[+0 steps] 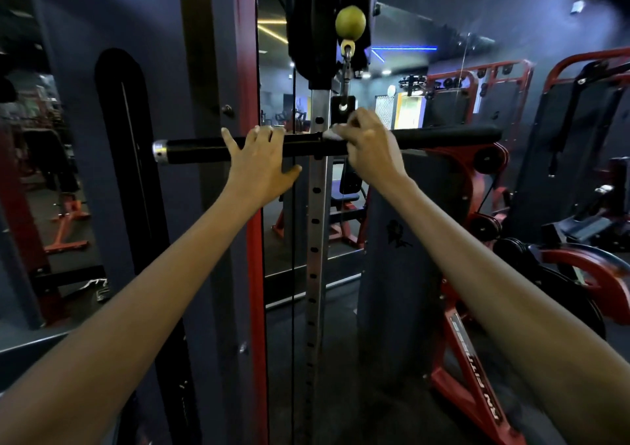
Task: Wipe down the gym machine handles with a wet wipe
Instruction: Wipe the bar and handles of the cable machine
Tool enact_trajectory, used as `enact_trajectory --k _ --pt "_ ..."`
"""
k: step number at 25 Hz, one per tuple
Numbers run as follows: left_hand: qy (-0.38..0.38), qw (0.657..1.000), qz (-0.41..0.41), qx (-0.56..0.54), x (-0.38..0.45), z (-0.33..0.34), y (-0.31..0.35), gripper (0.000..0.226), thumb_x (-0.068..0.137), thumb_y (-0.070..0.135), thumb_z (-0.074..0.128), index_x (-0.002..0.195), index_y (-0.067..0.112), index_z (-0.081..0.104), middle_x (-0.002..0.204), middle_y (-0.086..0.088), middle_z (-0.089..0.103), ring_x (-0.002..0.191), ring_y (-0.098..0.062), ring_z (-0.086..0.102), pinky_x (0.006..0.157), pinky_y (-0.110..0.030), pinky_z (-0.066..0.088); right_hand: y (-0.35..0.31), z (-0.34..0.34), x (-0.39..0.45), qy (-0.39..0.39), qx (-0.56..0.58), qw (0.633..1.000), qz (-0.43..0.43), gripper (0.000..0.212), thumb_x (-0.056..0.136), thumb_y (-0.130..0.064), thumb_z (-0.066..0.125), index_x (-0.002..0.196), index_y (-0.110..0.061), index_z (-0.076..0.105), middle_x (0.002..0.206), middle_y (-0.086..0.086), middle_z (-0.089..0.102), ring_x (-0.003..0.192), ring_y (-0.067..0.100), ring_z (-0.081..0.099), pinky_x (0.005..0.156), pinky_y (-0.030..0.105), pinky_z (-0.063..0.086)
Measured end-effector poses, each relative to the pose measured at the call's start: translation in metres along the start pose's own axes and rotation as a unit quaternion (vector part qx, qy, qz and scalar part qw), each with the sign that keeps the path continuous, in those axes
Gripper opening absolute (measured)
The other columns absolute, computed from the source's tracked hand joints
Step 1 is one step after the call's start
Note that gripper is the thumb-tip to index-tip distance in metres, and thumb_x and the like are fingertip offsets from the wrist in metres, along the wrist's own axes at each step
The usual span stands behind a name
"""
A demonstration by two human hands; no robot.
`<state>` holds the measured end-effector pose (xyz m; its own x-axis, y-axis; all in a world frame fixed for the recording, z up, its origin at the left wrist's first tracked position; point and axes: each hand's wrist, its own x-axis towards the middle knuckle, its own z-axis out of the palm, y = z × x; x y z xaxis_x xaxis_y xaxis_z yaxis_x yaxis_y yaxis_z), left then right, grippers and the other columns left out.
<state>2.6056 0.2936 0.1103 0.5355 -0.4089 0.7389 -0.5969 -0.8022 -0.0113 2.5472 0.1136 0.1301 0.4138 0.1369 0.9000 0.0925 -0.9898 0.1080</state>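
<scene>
both hands on bar [204, 146]: left hand [260, 168] hooks it, right hand [370, 148] pinches wipe [332, 134].

- A yellow-green ball [350, 22] hung on the cable overhead.
- A perforated steel upright [315, 226] ran down the middle, beside a red frame post [254, 240].
- Red weight machines [477, 83] stood at the right rear.
- A blue light strip [404, 48] glowed behind.
</scene>
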Motion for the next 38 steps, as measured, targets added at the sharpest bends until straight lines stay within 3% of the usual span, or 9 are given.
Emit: enact_trajectory --k 1,4,9,12,17,24,30,35,38 --pt "0.007 1.000 0.011 -0.009 0.005 0.001 0.008 0.064 0.089 0.042 0.056 0.139 0.009 0.036 0.142 -0.010 0.040 0.136 -0.026 0.032 0.109 -0.066 0.003 0.007 -0.001 0.000 0.004 -0.005 1.000 -0.024 0.024 0.085 0.000 0.054 0.103 -0.004 0.070 0.090 0.019 0.056 0.078 0.028 0.053 0.065 0.034 0.046" --pt "0.009 0.999 0.024 -0.024 0.024 0.005 0.031 0.067 0.088 0.043 0.057 0.141 0.009 0.034 0.144 -0.009 0.039 0.135 -0.025 0.033 0.109 -0.065 0.005 0.020 -0.003 0.003 0.015 -0.010 0.998 0.063 0.026 0.090 -0.005 0.052 0.111 -0.006 0.067 0.093 0.017 0.054 0.083 0.027 0.051 0.068 0.035 0.046" --pt "-0.026 0.999 0.011 -0.032 0.043 0.015 0.048 0.079 0.085 0.046 0.060 0.145 0.007 0.025 0.147 -0.011 0.035 0.137 -0.028 0.030 0.110 -0.062 0.005 0.031 -0.004 -0.014 -0.013 -0.023 0.998 -0.050 0.029 0.084 0.005 0.055 0.108 -0.004 0.067 0.095 0.019 0.059 0.082 0.028 0.058 0.072 0.035 0.051" --pt "-0.017 1.000 0.021 0.016 0.040 0.027 0.046 0.079 0.085 0.054 0.056 0.142 0.007 0.029 0.142 -0.012 0.039 0.134 -0.028 0.032 0.111 -0.058 0.012 0.057 -0.014 -0.023 0.031 -0.014 0.999 0.025 0.026 0.086 0.004 0.053 0.105 -0.002 0.068 0.089 0.018 0.059 0.080 0.029 0.056 0.070 0.040 0.053" --pt "0.021 0.999 0.030 0.035 0.040 0.039 0.048 0.081 0.082 0.066 0.050 0.134 0.005 0.039 0.131 -0.014 0.047 0.124 -0.031 0.039 0.107 -0.056 0.021 0.066 -0.015 -0.034 0.036 -0.030 0.998 0.044 0.030 0.083 0.007 0.054 0.108 -0.004 0.068 0.086 0.014 0.056 0.079 0.028 0.055 0.065 0.036 0.050" --pt "0.037 0.998 0.028 0.047 0.037 0.037 0.043 0.087 0.076 0.072 0.048 0.129 0.003 0.044 0.124 -0.017 0.052 0.119 -0.032 0.044 0.105 -0.056 0.023 0.106 -0.036 -0.049 0.049 -0.016 0.975 0.215 0.028 0.091 0.003 0.050 0.115 -0.001 0.063 0.099 0.015 0.055 0.089 0.022 0.049 0.078 0.031 0.051" --pt "0.018 0.999 0.006 0.043 0.036 0.029 0.043 0.086 0.076 0.073 0.050 0.130 0.006 0.043 0.125 -0.016 0.052 0.121 -0.033 0.043 0.107 -0.057 0.020 0.055 -0.016 -0.037 0.005 0.035 0.996 0.079 0.031 0.090 0.004 0.049 0.116 -0.005 0.063 0.103 0.016 0.055 0.088 0.013 0.045 0.079 0.020 0.044" --pt "-0.008 0.999 0.005 0.036 0.034 0.026 0.043 0.085 0.078 0.069 0.052 0.137 0.010 0.035 0.135 -0.011 0.046 0.127 -0.028 0.037 0.108 -0.055 0.021 0.070 -0.030 -0.035 0.035 0.010 0.986 0.162 0.032 0.090 0.004 0.047 0.117 -0.001 0.062 0.107 0.019 0.054 0.092 0.026 0.054 0.077 0.030 0.051" --pt "-0.039 0.999 0.013 0.032 0.035 0.021 0.047 0.085 0.080 0.067 0.052 0.140 0.011 0.031 0.139 -0.009 0.041 0.129 -0.026 0.035 0.108 -0.051 0.022 0.064 -0.034 -0.028 0.026 0.039 0.986 0.163 0.032 0.087 0.008 0.047 0.114 0.001 0.063 0.098 0.016 0.055 0.083 0.023 0.052 0.074 0.021 0.042"
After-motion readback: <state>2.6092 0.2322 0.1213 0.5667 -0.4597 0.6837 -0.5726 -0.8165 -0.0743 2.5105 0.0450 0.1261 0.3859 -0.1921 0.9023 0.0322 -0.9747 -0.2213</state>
